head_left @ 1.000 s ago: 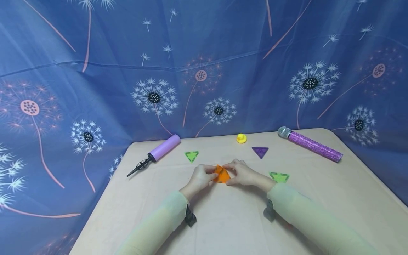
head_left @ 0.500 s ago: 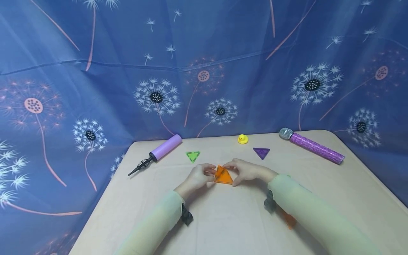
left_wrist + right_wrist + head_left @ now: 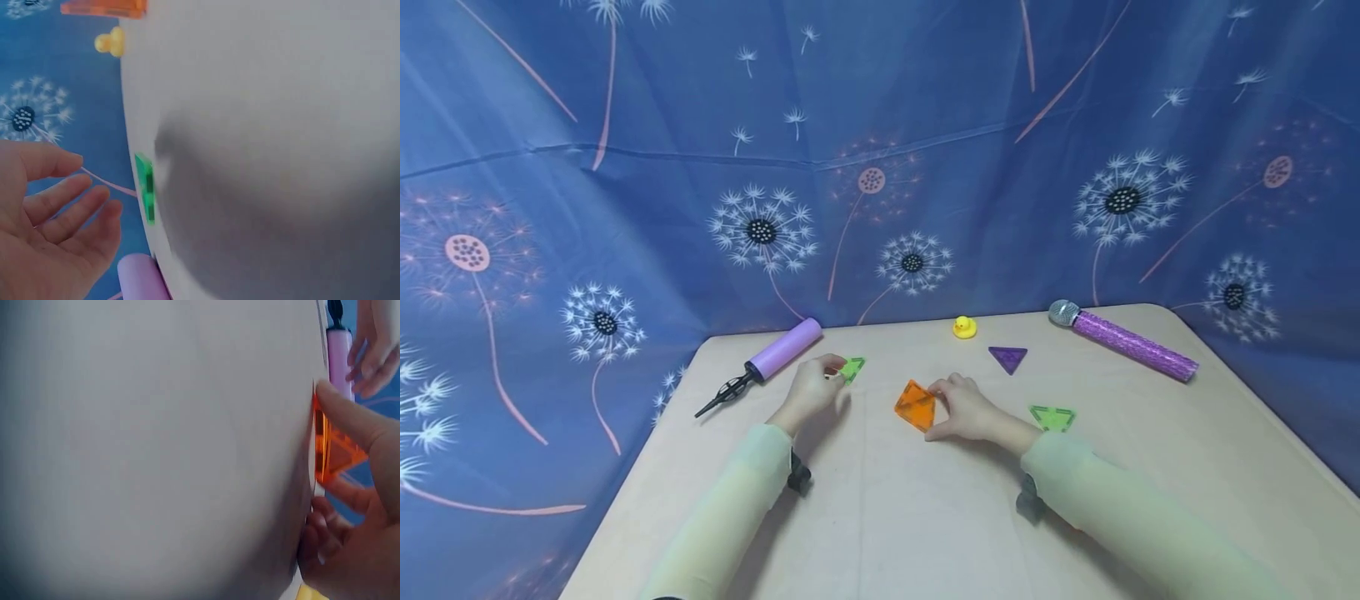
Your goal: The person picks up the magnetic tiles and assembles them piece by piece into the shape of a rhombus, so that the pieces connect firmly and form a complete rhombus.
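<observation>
My right hand holds a translucent orange magnetic-tile pyramid on the table. In the right wrist view its thumb and index finger lie at two corners of the orange pyramid. The left hand reaches beside a green triangular magnetic tile. Seen from the left wrist, that hand has loosely bent fingers and holds nothing; a gap shows between its fingertips and the green tile. A second green triangular tile lies by the right wrist, and a purple triangular tile farther back.
A purple hand pump with a black nozzle lies at the back left, close to the left hand. A yellow rubber duck sits at the back edge. To its right lies a glittery purple microphone. A blue dandelion-print curtain hangs behind the table.
My left hand has let go of the orange pyramid and moved left to the green tile. The right hand still holds the pyramid, which has turned slightly.
</observation>
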`<state>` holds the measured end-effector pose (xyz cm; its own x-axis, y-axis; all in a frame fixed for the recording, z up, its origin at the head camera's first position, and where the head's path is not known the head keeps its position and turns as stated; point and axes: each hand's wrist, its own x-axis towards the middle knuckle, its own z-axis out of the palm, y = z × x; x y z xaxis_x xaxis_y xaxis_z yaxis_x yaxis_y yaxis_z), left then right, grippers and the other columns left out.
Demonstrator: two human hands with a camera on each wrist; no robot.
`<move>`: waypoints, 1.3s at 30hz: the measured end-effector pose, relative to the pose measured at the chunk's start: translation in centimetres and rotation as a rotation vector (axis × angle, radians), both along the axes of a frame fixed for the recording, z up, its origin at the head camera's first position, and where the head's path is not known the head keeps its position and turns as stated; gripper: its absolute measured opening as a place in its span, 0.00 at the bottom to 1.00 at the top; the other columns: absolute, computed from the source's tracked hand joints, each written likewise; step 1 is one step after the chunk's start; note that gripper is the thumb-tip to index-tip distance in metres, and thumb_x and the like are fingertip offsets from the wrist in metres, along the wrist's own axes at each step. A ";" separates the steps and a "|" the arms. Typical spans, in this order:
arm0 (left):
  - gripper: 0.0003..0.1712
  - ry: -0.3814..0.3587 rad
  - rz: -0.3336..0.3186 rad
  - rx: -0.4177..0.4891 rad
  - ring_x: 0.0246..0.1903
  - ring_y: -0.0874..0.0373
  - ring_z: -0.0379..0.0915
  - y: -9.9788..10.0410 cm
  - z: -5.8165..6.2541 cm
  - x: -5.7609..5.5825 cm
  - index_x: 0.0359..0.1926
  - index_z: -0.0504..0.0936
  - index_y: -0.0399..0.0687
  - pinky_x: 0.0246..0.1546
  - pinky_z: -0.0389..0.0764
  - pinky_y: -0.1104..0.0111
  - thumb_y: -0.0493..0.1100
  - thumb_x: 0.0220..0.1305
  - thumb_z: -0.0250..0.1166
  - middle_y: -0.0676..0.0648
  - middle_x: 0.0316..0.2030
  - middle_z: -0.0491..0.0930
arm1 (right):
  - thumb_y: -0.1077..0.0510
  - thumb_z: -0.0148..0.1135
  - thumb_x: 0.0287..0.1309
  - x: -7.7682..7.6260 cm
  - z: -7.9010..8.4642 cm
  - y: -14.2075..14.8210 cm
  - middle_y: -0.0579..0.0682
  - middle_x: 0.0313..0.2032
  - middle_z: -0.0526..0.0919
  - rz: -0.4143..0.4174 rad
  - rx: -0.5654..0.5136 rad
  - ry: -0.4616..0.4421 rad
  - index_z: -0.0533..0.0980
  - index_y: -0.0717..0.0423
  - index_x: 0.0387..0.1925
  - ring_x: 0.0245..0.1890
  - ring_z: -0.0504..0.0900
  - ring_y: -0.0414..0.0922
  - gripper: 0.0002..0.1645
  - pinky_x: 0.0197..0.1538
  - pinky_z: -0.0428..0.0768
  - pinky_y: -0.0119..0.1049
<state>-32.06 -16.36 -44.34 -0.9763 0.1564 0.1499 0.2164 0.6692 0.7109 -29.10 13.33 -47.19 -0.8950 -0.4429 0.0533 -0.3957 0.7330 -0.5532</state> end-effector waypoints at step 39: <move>0.28 -0.034 -0.195 -0.469 0.65 0.33 0.68 0.8 -0.9 4.2 0.62 0.76 0.27 0.66 0.68 0.47 0.40 0.65 0.60 0.27 0.66 0.68 | 0.35 0.81 0.42 0.9 0.0 -2.6 0.56 0.49 0.70 -0.289 0.122 -0.029 0.72 0.62 0.57 0.50 0.67 0.55 0.50 0.51 0.75 0.49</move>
